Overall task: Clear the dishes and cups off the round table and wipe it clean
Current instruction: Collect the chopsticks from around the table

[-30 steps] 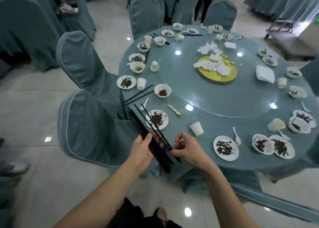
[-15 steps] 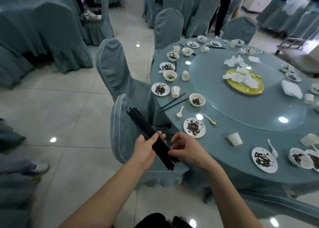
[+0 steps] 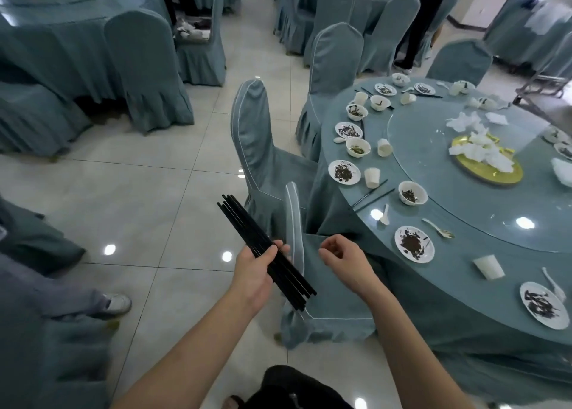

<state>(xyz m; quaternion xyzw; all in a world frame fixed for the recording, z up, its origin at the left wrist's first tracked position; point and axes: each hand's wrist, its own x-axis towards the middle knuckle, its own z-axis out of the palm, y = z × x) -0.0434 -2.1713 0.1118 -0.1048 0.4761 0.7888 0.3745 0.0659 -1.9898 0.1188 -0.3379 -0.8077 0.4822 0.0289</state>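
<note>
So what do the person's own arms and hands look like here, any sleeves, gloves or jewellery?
Both forearms are bare right up to the bottom edge of the picture, with no sleeves in sight. The left hand and the right hand are bare too: no gloves, and no watch, ring or wristband can be seen.

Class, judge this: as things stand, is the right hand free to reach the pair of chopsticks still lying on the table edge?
Probably yes: the right hand holds nothing, and the pair of chopsticks lies uncovered at the near rim of the table; only a chair back stands close.
</note>
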